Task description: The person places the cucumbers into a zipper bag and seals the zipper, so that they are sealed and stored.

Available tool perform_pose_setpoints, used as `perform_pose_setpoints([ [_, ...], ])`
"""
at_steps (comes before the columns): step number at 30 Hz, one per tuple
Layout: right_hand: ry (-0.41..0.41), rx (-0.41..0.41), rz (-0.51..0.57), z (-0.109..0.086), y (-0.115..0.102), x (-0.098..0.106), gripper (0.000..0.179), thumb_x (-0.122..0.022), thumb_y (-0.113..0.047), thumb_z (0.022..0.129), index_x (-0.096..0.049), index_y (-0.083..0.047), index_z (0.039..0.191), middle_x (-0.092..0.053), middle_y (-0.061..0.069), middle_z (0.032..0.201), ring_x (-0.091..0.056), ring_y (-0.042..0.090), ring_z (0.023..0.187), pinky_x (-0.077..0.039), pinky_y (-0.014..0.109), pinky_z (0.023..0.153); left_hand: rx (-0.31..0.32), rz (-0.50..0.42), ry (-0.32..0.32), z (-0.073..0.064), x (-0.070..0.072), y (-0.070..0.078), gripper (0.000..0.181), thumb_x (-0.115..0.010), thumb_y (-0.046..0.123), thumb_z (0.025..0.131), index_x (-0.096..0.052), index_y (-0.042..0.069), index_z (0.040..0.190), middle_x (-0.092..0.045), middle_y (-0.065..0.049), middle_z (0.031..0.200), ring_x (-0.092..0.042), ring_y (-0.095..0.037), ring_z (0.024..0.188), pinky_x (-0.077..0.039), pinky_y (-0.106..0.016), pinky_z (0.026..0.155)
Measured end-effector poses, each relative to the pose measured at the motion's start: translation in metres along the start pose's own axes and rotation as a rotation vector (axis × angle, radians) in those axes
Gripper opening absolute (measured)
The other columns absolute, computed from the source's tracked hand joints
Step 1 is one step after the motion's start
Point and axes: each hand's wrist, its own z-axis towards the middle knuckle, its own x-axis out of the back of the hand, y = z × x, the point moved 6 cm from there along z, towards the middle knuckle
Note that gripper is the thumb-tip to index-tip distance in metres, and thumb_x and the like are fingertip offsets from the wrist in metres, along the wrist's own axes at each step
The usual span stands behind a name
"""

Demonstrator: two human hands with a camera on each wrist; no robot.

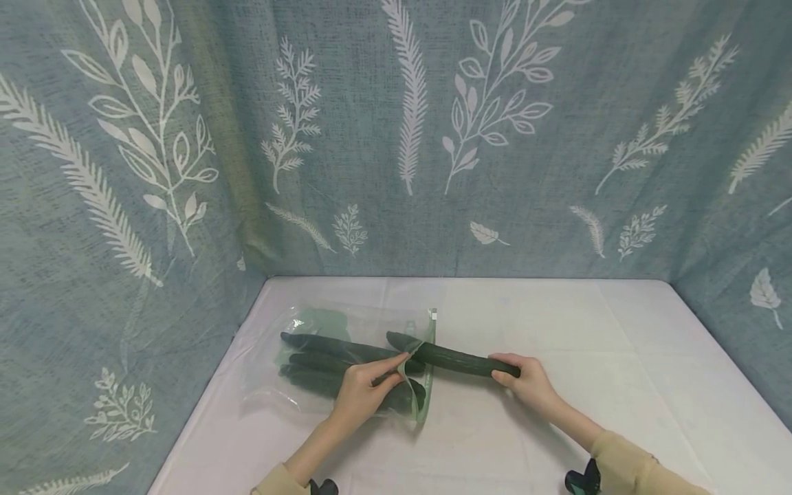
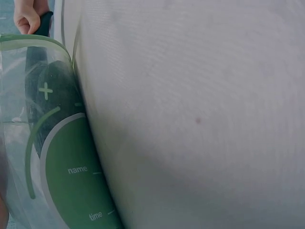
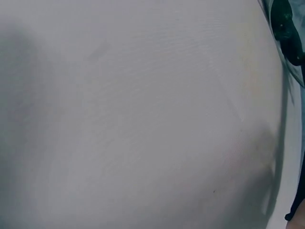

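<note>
A clear zip bag [image 1: 266, 388] with a green-edged mouth lies on the table at left of centre, its opening facing right. Several dark green cucumbers [image 1: 334, 347] lie inside it. My left hand [image 1: 361, 388] pinches the near edge of the bag's mouth between thumb and fingers. In my right hand [image 1: 529, 377] is the right end of another cucumber [image 1: 460, 360], whose far end reaches through the mouth into the bag. The left wrist view shows the bag's green printed label [image 2: 76, 176] close up, with the right hand [image 2: 29, 16] beyond it.
A white cloth covers the table [image 1: 557, 316]. Blue-green curtains [image 1: 371, 137] with white leaf prints stand behind it and along both sides. The right wrist view shows mostly white cloth [image 3: 143, 119], with the bag's mouth at the upper right.
</note>
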Motion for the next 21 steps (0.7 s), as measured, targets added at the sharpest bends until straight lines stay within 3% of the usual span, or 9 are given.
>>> perform_pose_setpoints([
  [10,0.049,0.051,-0.036,0.009,-0.015,-0.015,0.031,-0.071,-0.006,0.082,-0.068,-0.002,0.112,-0.069,0.018,0.112,-0.062,0.036,0.11,-0.051,0.05,0.095,-0.001,-0.008,-0.01,0.001,0.0,0.001,0.037,-0.073,0.001,0.078,-0.067,0.003,0.115,-0.072,-0.012,0.105,-0.071,-0.023,0.09,-0.059,-0.023,0.076],
  [21,0.116,0.055,0.019,0.02,-0.029,-0.043,0.03,-0.072,-0.003,0.079,-0.069,-0.002,0.11,-0.07,0.017,0.11,-0.064,0.035,0.108,-0.051,0.049,0.095,0.022,-0.007,-0.022,0.002,0.001,-0.001,0.036,-0.072,0.003,0.08,-0.068,0.006,0.115,-0.072,-0.01,0.107,-0.071,-0.021,0.093,-0.058,-0.021,0.078],
])
